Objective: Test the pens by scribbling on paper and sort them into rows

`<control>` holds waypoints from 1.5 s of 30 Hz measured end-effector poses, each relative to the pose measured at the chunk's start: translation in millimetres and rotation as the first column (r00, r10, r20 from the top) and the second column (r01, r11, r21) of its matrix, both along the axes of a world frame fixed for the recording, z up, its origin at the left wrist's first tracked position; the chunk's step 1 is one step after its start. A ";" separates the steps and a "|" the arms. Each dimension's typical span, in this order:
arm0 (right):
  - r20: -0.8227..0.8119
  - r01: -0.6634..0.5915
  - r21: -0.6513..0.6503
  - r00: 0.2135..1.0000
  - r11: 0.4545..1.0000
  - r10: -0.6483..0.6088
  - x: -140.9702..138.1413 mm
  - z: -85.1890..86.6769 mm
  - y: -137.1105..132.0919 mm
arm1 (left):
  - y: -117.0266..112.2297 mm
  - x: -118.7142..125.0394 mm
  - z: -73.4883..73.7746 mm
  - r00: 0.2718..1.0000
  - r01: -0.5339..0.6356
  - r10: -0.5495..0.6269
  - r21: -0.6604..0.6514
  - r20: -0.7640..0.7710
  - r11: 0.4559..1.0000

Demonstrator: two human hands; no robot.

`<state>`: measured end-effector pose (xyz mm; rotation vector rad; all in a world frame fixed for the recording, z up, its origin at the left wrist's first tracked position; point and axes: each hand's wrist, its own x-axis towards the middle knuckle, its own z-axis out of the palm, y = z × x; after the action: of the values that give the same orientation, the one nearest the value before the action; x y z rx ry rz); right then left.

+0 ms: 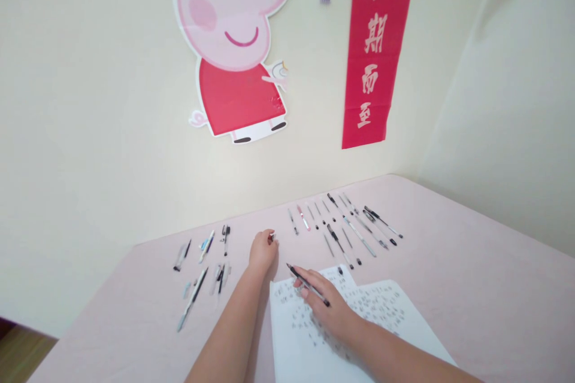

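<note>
Both forearms are bare. The left forearm [233, 323] enters at the lower edge and extends forward, inclined to the right. The left wrist [255, 272] is nearly straight. The left hand [264, 249] is positioned farther forward than the right, fingers curled inward in a compact grip. The right forearm [395, 356] enters from the lower right and extends forward and left. The right hand [330, 305] is flexed in a pinch grip, index finger [309, 279] extended above the thumb [307, 294]. The hands are apart.
</note>
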<state>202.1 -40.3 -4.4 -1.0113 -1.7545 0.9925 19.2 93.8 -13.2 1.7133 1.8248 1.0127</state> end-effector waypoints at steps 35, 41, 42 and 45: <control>-0.062 0.059 0.094 0.997 0.994 -0.053 0.9 11.8 0.7 | -57.4 22.6 13.6 0.476 0.276 0.037 -0.190 0.879 0.942; -0.085 0.040 0.052 0.996 0.998 -0.035 0.2 6.8 0.5 | -59.6 21.8 12.0 0.502 0.311 0.008 -0.189 0.865 0.931; -0.083 0.058 0.052 0.995 0.997 -0.054 0.0 6.0 0.4 | -59.9 22.0 11.9 0.494 0.319 0.002 -0.184 0.870 0.930; -0.049 0.105 0.054 0.994 0.993 -0.103 -0.7 4.9 -0.6 | -60.6 22.9 12.3 0.480 0.331 -0.003 -0.178 0.877 0.927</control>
<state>201.4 -40.9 0.5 -1.0248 -1.6656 0.8890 42.1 33.2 -0.9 0.8375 1.0121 1.1101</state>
